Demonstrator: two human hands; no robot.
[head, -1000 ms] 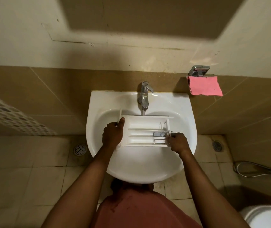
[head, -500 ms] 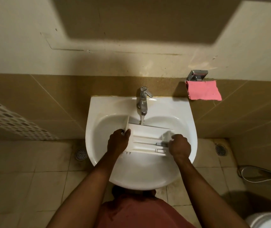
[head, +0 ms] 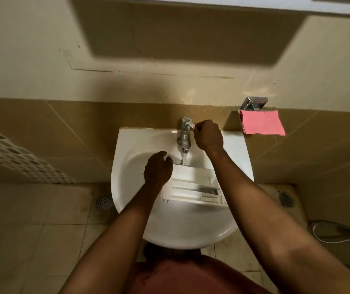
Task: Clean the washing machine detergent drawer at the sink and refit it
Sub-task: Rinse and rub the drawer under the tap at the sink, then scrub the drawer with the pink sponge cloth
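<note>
The white detergent drawer (head: pixel 191 185) lies tilted in the bowl of the white sink (head: pixel 125 179), its far edge under the spout. My left hand (head: pixel 158 168) grips the drawer's left end. My right hand (head: pixel 209 135) is up at the chrome tap (head: pixel 184 132), fingers curled on its lever. A thin stream of water runs from the spout onto the drawer's far edge. My right forearm hides the drawer's right end.
A pink cloth (head: pixel 262 123) hangs from a chrome holder (head: pixel 253 102) on the wall to the right. Floor drains (head: pixel 104 202) sit left and right of the sink. A spray hose (head: pixel 339 232) lies at the right. A white cabinet (head: pixel 233 2) overhangs above.
My right hand let go of the drawer's right end and rose to the tap lever; water now runs. The left hand kept hold of the drawer, which tilted further.
</note>
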